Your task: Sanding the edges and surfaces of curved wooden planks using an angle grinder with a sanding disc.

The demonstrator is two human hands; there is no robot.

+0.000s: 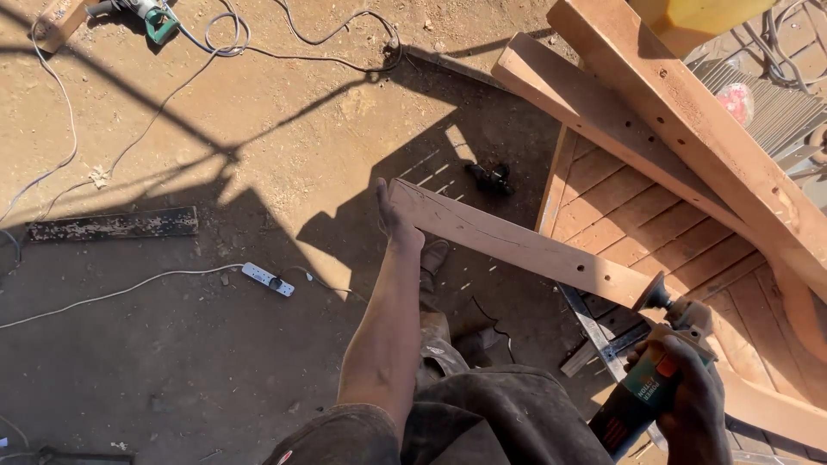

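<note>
While gripped: plank [517, 245], grinder [642, 392].

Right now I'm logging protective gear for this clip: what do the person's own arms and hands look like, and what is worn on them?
The left hand is bare, with no glove, and the forearm is uncovered to the elbow. The right hand wears a dark glove. No watch, ring or other marking shows on either. The upper arms are out of view, so sleeves cannot be judged.

We see an outdoor woodworking yard. The ground [258, 129] is bare dirt in strong sun, with cables [129, 288] and a white power strip [268, 279] lying on it. On the right, heavy wooden beams [689, 120] lean over a slatted wooden panel [655, 224]. At far left lies a green power tool [158, 19].
</note>
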